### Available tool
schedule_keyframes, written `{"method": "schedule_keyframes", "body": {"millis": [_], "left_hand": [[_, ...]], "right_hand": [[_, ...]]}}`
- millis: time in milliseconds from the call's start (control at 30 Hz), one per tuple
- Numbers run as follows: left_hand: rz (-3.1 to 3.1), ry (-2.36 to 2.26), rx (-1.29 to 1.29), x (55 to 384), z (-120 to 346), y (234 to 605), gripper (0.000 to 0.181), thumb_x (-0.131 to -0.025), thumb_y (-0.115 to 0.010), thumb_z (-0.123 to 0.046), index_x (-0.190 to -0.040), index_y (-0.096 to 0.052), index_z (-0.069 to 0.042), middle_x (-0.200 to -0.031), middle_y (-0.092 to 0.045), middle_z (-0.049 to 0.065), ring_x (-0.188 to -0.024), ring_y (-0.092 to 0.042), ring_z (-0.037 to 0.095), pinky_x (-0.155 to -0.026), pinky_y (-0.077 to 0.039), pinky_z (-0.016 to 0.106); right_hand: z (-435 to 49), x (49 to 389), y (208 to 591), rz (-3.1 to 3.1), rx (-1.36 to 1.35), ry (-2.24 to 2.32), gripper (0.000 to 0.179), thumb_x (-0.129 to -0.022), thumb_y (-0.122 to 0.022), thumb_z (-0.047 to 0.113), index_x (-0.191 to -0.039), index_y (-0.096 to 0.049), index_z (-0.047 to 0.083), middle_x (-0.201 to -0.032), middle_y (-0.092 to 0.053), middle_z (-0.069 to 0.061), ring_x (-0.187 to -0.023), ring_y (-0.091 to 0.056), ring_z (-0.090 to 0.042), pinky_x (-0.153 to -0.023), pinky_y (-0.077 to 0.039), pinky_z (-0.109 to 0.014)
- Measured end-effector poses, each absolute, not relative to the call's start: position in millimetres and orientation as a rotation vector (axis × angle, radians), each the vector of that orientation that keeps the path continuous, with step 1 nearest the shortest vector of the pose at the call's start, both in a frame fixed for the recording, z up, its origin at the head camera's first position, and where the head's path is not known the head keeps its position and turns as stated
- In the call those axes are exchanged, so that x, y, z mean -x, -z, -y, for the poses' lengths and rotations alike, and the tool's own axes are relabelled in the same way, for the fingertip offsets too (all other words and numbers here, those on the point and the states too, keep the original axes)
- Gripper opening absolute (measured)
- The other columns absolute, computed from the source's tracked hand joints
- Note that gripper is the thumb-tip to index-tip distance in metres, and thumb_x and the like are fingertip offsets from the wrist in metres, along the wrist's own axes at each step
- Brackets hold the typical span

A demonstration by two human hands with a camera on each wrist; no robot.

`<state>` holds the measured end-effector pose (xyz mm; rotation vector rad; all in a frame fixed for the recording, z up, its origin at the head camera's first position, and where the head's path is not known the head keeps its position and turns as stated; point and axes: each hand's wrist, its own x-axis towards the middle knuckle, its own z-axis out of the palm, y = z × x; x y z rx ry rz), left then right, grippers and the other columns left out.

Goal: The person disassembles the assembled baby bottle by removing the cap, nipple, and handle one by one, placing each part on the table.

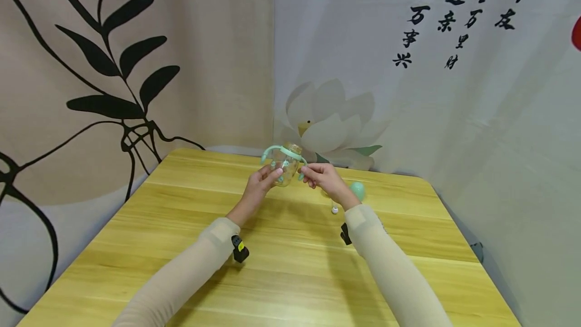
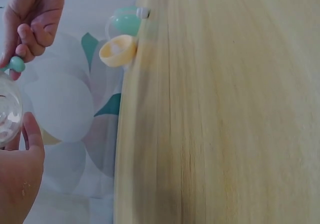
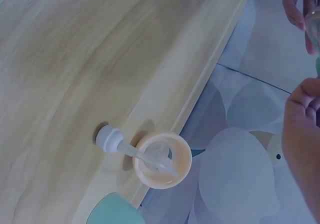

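A clear baby bottle (image 1: 290,171) with a pale green two-handled ring round its neck is held above the far part of the table. My left hand (image 1: 257,188) grips the bottle's body from the left. On the other side, my right hand (image 1: 323,179) pinches the lower end of the right green handle (image 1: 301,176). The bottle's neck points up and has no cap on it. In the left wrist view the round bottle base (image 2: 9,109) and a green handle end (image 2: 17,64) show at the left edge, partly cut off.
Right of the hands on the wooden table (image 1: 290,266) lie a green domed cap (image 1: 357,191), a peach-coloured ring (image 3: 186,159) with a clear teat part inside, and a straw with a white weighted end (image 3: 109,138). Printed cloth (image 1: 218,64) hangs behind the table's far edge.
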<state>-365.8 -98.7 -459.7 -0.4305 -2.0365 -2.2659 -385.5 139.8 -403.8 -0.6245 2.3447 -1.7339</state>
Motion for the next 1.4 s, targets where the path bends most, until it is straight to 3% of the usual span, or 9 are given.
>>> {"method": "schedule_keyframes", "body": {"millis": [300, 533, 733, 967, 1133, 1400], "left_hand": [[2.068, 2.232, 0.412, 364, 105, 464, 0.046, -0.103, -0.066, -0.041, -0.132, -0.07, -0.006, -0.133, -0.068, 0.014, -0.124, -0.063, 0.021, -0.111, -0.049, 0.049], [2.088, 2.208, 0.422, 363, 114, 463, 0.048, -0.106, -0.063, -0.041, -0.142, -0.067, -0.009, -0.137, -0.068, 0.012, -0.128, -0.063, 0.024, -0.112, -0.049, 0.044], [2.07, 2.202, 0.398, 363, 120, 459, 0.05, -0.105, -0.063, -0.043, -0.135, -0.069, -0.004, -0.135, -0.068, 0.013, -0.125, -0.064, 0.023, -0.111, -0.05, 0.045], [2.063, 2.18, 0.342, 362, 129, 464, 0.05, -0.104, -0.062, -0.041, -0.134, -0.069, -0.001, -0.135, -0.068, 0.015, -0.119, -0.066, 0.019, -0.107, -0.052, 0.041], [2.066, 2.179, 0.211, 359, 140, 481, 0.049, -0.106, -0.062, -0.038, -0.131, -0.07, 0.003, -0.138, -0.066, 0.016, -0.114, -0.064, 0.013, -0.107, -0.052, 0.042], [1.961, 2.205, 0.199, 362, 146, 473, 0.054, -0.104, -0.063, -0.039, -0.134, -0.067, 0.006, -0.148, -0.059, 0.013, -0.127, -0.059, 0.02, -0.108, -0.05, 0.04]], "right_hand": [[-136, 386, 401, -2.317, 0.593, 1.856, 0.038, -0.111, -0.059, 0.021, -0.126, -0.069, -0.013, -0.084, -0.068, -0.002, -0.072, -0.058, -0.01, -0.07, -0.053, -0.023], [-129, 388, 401, -2.311, 0.614, 1.898, 0.033, -0.109, -0.062, 0.021, -0.121, -0.074, -0.007, -0.081, -0.069, 0.001, -0.07, -0.059, -0.01, -0.069, -0.053, -0.024], [-119, 390, 402, -2.269, 0.601, 1.991, 0.033, -0.109, -0.063, 0.018, -0.119, -0.072, -0.011, -0.078, -0.068, 0.001, -0.07, -0.057, -0.009, -0.068, -0.051, -0.023], [-116, 394, 394, -2.065, 0.494, 2.323, 0.024, -0.109, -0.061, 0.019, -0.108, -0.076, 0.0, -0.079, -0.069, 0.002, -0.067, -0.058, -0.007, -0.064, -0.049, -0.019], [-131, 398, 381, -2.082, 0.406, 2.458, 0.026, -0.109, -0.062, 0.023, -0.11, -0.074, 0.0, -0.08, -0.069, 0.0, -0.066, -0.057, -0.007, -0.063, -0.049, -0.019], [-142, 402, 403, -2.202, 0.184, 2.235, 0.034, -0.109, -0.063, 0.027, -0.111, -0.073, -0.005, -0.077, -0.069, 0.002, -0.067, -0.057, -0.006, -0.062, -0.048, -0.017]]}}
